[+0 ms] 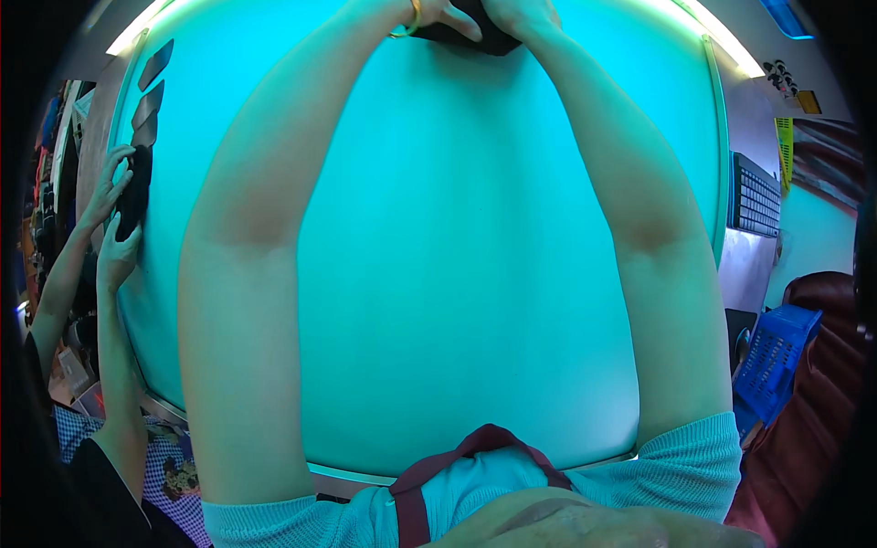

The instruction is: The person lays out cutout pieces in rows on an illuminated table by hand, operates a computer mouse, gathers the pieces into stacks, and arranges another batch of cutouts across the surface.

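Arms: both bare forearms reach straight up from the lower edge, converging at the top.
Left hand (438, 14): partly cut off by the frame, fingers curled, thumb extended.
Right hand (521, 14): close beside the left, fingers bent, mostly out of frame.

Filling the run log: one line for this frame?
left hand on dark piece | right hand on same | glowing table | co-worker's hands on dark pieces
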Available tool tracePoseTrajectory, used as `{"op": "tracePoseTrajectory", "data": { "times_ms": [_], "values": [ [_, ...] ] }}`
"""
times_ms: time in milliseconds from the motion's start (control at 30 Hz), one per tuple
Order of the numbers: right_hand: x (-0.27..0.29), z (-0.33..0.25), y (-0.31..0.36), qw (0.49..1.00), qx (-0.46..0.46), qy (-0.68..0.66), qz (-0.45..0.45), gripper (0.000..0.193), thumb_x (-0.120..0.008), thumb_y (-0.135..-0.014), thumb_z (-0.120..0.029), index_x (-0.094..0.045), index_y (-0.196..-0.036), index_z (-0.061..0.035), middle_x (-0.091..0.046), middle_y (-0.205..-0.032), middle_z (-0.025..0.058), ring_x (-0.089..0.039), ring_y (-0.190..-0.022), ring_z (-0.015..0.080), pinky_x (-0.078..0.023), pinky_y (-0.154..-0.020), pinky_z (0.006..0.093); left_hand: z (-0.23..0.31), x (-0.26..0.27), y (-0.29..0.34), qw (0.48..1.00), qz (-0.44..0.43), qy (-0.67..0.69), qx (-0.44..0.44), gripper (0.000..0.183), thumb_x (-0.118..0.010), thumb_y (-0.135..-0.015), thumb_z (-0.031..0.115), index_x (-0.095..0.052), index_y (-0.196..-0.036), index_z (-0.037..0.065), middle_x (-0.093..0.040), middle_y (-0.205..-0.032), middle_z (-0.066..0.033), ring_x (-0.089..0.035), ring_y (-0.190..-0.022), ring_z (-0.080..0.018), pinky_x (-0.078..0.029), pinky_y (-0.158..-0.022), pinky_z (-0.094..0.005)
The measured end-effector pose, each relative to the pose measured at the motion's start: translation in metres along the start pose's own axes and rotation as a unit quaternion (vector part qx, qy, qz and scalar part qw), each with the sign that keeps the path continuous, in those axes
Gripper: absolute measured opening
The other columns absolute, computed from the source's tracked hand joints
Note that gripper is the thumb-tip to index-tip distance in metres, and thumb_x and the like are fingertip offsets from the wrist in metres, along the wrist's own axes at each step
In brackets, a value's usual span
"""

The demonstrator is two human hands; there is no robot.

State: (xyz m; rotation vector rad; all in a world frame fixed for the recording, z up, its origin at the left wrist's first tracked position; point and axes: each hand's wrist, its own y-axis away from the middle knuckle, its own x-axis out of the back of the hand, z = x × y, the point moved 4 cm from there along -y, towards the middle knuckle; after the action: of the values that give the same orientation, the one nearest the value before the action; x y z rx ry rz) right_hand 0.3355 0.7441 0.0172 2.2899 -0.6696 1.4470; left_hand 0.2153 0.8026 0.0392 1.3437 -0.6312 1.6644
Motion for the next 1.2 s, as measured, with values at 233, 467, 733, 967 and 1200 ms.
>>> {"op": "tracePoseTrajectory", "data": {
  "times_ms": [233, 467, 733, 967, 1200],
  "values": [
    [0.008, -0.013, -0.002, 0.997, 0.033, 0.035, -0.054, 0.06, -0.035, -0.096, -0.051, -0.068, -0.117, -0.0049, -0.067, -0.117, 0.0207, -0.065, -0.107, 0.0357, -0.049, -0.093, 0.0444, -0.007, 0.005, -0.01, 1.0, -0.016, 0.016, 0.012, 0.081, -0.08, -0.073, 0.052, -0.055, -0.129, 0.0, -0.052, -0.133, -0.0213, -0.049, -0.125, -0.0351, -0.038, -0.109, -0.0442],
    [-0.005, -0.014, -0.002, 0.999, 0.03, 0.002, -0.025, 0.049, -0.041, -0.096, -0.042, -0.069, -0.114, -0.0067, -0.069, -0.113, 0.0189, -0.067, -0.105, 0.0335, -0.051, -0.091, 0.0436, -0.01, 0.02, -0.011, 0.997, 0.002, -0.072, -0.009, 0.081, -0.082, -0.071, 0.047, -0.054, -0.131, 0.001, -0.051, -0.135, -0.0185, -0.048, -0.126, -0.036, -0.037, -0.111, -0.0449],
    [-0.006, -0.025, 0.012, 0.986, 0.113, 0.109, 0.062, 0.031, -0.05, -0.09, -0.027, -0.073, -0.103, -0.0113, -0.071, -0.107, 0.0156, -0.068, -0.103, 0.0314, -0.055, -0.084, 0.043, -0.012, 0.014, -0.005, 0.995, -0.07, -0.067, -0.011, 0.092, -0.082, -0.069, 0.053, -0.047, -0.138, 0.003, -0.045, -0.142, -0.0169, -0.044, -0.131, -0.0351, -0.033, -0.114, -0.0445],
    [-0.006, -0.029, 0.03, 0.972, 0.151, 0.163, -0.07, 0.028, -0.053, -0.087, -0.022, -0.074, -0.101, -0.0099, -0.071, -0.111, 0.0128, -0.068, -0.104, 0.0288, -0.053, -0.086, 0.0401, 0.001, -0.005, 0.0, 0.99, -0.124, -0.068, -0.02, 0.102, -0.082, -0.067, 0.058, -0.04, -0.143, 0.004, -0.039, -0.148, -0.0155, -0.041, -0.135, -0.0344, -0.03, -0.117, -0.0441],
    [-0.02, -0.043, 0.07, 0.925, 0.248, 0.288, -0.001, 0.029, -0.052, -0.092, -0.028, -0.072, -0.104, -0.0117, -0.071, -0.109, 0.0063, -0.067, -0.101, 0.0227, -0.051, -0.09, 0.0391, -0.025, -0.061, 0.025, 0.988, -0.037, -0.139, -0.056, 0.109, -0.085, -0.062, 0.056, -0.036, -0.146, 0.006, -0.036, -0.152, -0.0171, -0.035, -0.14, -0.0345, -0.032, -0.116, -0.0428]
  ]
}}
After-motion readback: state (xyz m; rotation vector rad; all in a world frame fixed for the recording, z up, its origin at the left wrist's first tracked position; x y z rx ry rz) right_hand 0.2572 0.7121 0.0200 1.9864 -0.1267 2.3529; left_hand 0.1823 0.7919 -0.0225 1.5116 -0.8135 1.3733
